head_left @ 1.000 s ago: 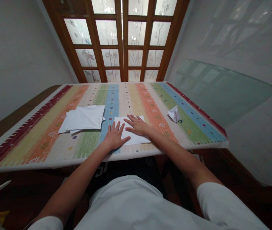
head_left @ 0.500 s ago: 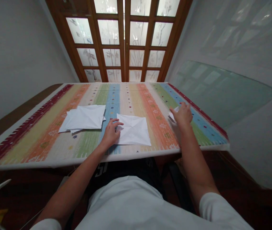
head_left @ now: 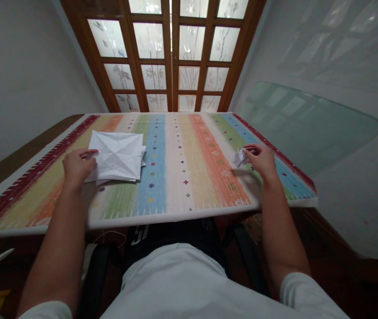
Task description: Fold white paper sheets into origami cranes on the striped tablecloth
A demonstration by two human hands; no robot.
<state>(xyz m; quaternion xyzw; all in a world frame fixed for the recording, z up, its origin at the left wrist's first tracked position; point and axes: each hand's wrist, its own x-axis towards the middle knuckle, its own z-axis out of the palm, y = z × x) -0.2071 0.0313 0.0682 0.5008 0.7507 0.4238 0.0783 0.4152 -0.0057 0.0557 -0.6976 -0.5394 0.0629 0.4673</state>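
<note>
Creased sheet (head_left: 117,153): white, square-ish, fold lines crossing its middle. Lies flat just right of the left hand (head_left: 75,167), on top of a small stack of paper (head_left: 102,180) whose edges peek out below and to the right of it.

Left hand: fingers curled in, thumb and forefinger closed on the sheet's left edge. Knuckles up, wrist resting low on the striped cloth (head_left: 182,177).

Right hand (head_left: 262,160): well apart from the left, out toward the right border of the cloth. Fingers bent and gathered around a folded paper piece (head_left: 239,157), a small white crumpled-looking shape at the fingertips, on their left side. Grip looks loose. Some blur here, so which fingers make contact is unclear.

Between the two hands: a bare stretch of cloth, with bands of orange, green, blue, cream and red running away from the body.

Beyond both hands: a wooden door (head_left: 172,57) with frosted glass panes.

Below the forearms: a white shirt (head_left: 182,283), near the lower edge of the view.
</note>
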